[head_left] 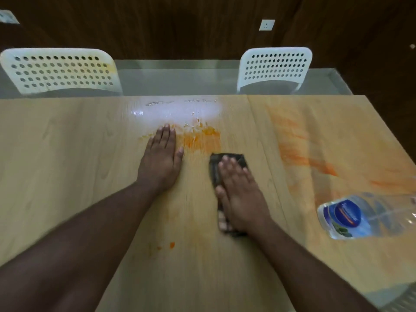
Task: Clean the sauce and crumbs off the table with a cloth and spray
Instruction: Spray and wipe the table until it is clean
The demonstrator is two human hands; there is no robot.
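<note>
An orange sauce smear [200, 137] with small crumbs lies on the light wooden table [67, 154], just below a wet shiny patch [180, 110]. My left hand [161, 158] lies flat on the table with straight fingers, its fingertips at the smear's left edge. My right hand [239, 192] presses flat on a dark folded cloth [227, 159], which sits just below the smear. Fainter orange streaks [301, 154] spread across the table's right part. Small orange spots [172, 245] lie nearer me.
A clear plastic bottle [364, 218] with a blue label lies on its side at the right edge. Two white perforated chairs [60, 70] [275, 66] stand at the table's far side, in front of a dark wooden wall.
</note>
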